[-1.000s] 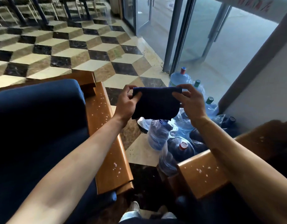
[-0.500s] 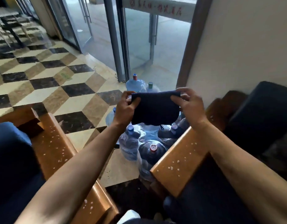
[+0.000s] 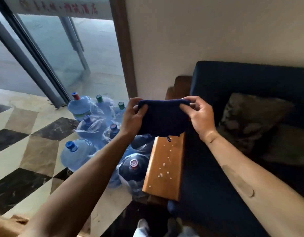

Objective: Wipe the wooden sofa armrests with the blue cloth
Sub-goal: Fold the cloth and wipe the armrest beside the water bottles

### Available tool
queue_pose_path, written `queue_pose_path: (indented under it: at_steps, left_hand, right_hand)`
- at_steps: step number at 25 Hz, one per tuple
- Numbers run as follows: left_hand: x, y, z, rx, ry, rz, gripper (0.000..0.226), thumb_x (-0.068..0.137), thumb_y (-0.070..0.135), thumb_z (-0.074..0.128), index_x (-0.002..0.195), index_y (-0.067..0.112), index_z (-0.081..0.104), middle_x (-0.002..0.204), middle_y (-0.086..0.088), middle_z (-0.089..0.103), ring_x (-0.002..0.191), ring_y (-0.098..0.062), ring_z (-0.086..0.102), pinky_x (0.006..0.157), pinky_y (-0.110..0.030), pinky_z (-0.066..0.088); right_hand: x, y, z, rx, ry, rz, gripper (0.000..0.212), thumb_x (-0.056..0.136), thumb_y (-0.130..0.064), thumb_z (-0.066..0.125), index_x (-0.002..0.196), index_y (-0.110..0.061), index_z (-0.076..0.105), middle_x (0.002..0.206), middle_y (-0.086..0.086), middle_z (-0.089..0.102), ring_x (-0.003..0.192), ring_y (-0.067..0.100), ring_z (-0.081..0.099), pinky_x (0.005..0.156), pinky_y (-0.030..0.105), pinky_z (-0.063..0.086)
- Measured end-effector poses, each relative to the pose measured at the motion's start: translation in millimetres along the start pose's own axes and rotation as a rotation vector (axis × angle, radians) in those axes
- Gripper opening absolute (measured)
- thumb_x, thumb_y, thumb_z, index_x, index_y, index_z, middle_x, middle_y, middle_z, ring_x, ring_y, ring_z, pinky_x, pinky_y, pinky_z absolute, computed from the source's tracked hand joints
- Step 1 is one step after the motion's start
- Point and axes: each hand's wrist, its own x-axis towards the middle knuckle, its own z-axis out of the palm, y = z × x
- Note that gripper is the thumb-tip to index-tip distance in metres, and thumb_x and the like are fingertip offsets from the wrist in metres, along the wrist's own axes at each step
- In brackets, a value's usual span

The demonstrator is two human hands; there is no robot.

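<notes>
A folded dark blue cloth (image 3: 162, 118) hangs in the air, stretched between both hands. My left hand (image 3: 133, 115) pinches its left top corner and my right hand (image 3: 198, 114) pinches its right top corner. Directly below the cloth runs a wooden sofa armrest (image 3: 165, 166), orange-brown and dotted with small white specks. The cloth's lower edge is just above the armrest's far part and hides it. A corner of a second wooden armrest (image 3: 4, 225) shows at the bottom left edge.
The dark blue sofa seat (image 3: 207, 194) with a dark patterned cushion (image 3: 250, 115) lies right of the armrest. Several blue water jugs (image 3: 79, 151) crowd the floor left of it. A wall and glass doors (image 3: 62, 53) stand behind. My shoes show at the bottom.
The view has swung right, from the left sofa's armrest to the right sofa's armrest. Both hands keep holding the cloth, which now hangs over the right armrest.
</notes>
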Motion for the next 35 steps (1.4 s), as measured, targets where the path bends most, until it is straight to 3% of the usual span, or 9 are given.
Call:
queue_pose_path:
  at_steps: [3, 9, 14, 18, 21, 26, 32, 35]
  left_hand:
    - [6.5, -8.5, 14.3, 0.006, -0.095, 0.005, 0.012, 0.101, 0.012, 0.052, 0.107, 0.023, 0.051, 0.089, 0.001, 0.064, 0.074, -0.007, 0.056, 0.060, -0.015, 0.046]
    - [10.9, -26.8, 42.8, -0.001, -0.183, -0.020, 0.015, 0.101, 0.011, 0.051, 0.109, 0.024, 0.050, 0.093, 0.002, 0.065, 0.082, -0.009, 0.058, 0.067, -0.015, 0.049]
    - [4.7, -78.2, 44.2, 0.089, -0.143, -0.064, 0.013, 0.100, 0.018, 0.053, 0.110, 0.026, 0.051, 0.097, -0.003, 0.066, 0.084, -0.010, 0.059, 0.077, -0.024, 0.048]
    - [-35.6, -164.6, 29.8, 0.238, -0.114, -0.277, 0.012, 0.097, 0.030, 0.051, 0.109, 0.032, 0.050, 0.097, -0.001, 0.066, 0.090, -0.018, 0.060, 0.090, -0.043, 0.047]
    - [-75.8, -222.3, 23.0, 0.268, -0.096, -0.443, 0.010, 0.099, 0.026, 0.052, 0.109, 0.026, 0.053, 0.097, 0.000, 0.067, 0.097, -0.025, 0.062, 0.092, -0.040, 0.046]
    - [-131.6, -281.7, 18.8, 0.381, -0.107, -0.634, 0.014, 0.101, 0.024, 0.051, 0.114, 0.020, 0.054, 0.096, 0.000, 0.067, 0.090, -0.020, 0.060, 0.073, -0.024, 0.036]
    - [-110.0, -324.4, 41.2, 0.521, -0.125, -0.493, 0.014, 0.101, 0.022, 0.051, 0.115, 0.019, 0.054, 0.100, 0.002, 0.065, 0.088, -0.014, 0.057, 0.067, -0.016, 0.034]
    - [-105.0, -340.7, 52.5, 0.725, -0.137, -0.399, 0.025, 0.100, 0.024, 0.051, 0.124, 0.020, 0.052, 0.120, -0.006, 0.059, 0.105, -0.026, 0.057, 0.085, -0.035, 0.039]
  right_hand:
    - [-13.0, 9.9, -6.1, -0.021, 0.097, 0.012, 0.019, 0.089, -0.019, 0.072, 0.089, -0.037, 0.067, 0.083, -0.010, 0.069, 0.077, 0.003, 0.065, 0.067, 0.018, 0.050]
    - [-26.9, 34.9, -25.4, -0.085, 0.152, 0.060, 0.012, 0.091, -0.025, 0.068, 0.096, -0.036, 0.065, 0.091, 0.001, 0.070, 0.088, 0.021, 0.067, 0.080, 0.039, 0.057]
    - [-32.9, 72.0, -15.6, -0.156, 0.106, 0.149, 0.011, 0.093, -0.024, 0.066, 0.104, -0.026, 0.065, 0.093, -0.002, 0.069, 0.089, 0.016, 0.066, 0.079, 0.030, 0.056]
    - [-78.0, 135.7, 15.3, -0.182, -0.021, 0.360, 0.009, 0.094, -0.022, 0.065, 0.102, -0.025, 0.065, 0.090, -0.010, 0.067, 0.087, 0.009, 0.064, 0.077, 0.025, 0.054]
    - [-118.6, 186.6, 31.0, -0.209, -0.069, 0.516, 0.009, 0.092, -0.019, 0.067, 0.101, -0.023, 0.066, 0.090, -0.011, 0.068, 0.085, 0.005, 0.064, 0.077, 0.025, 0.052]
    - [-184.2, 256.0, 48.5, -0.265, -0.124, 0.738, 0.009, 0.092, -0.018, 0.067, 0.099, -0.024, 0.065, 0.092, -0.005, 0.071, 0.089, 0.013, 0.067, 0.087, 0.035, 0.055]
    - [-168.1, 299.4, 59.7, -0.434, -0.071, 0.697, 0.007, 0.093, -0.029, 0.063, 0.100, -0.028, 0.063, 0.094, -0.006, 0.071, 0.089, 0.018, 0.067, 0.080, 0.035, 0.055]
    - [-159.3, 314.1, 62.1, -0.540, -0.081, 0.689, 0.007, 0.093, -0.034, 0.062, 0.100, -0.031, 0.062, 0.101, -0.005, 0.069, 0.094, 0.020, 0.066, 0.081, 0.040, 0.056]
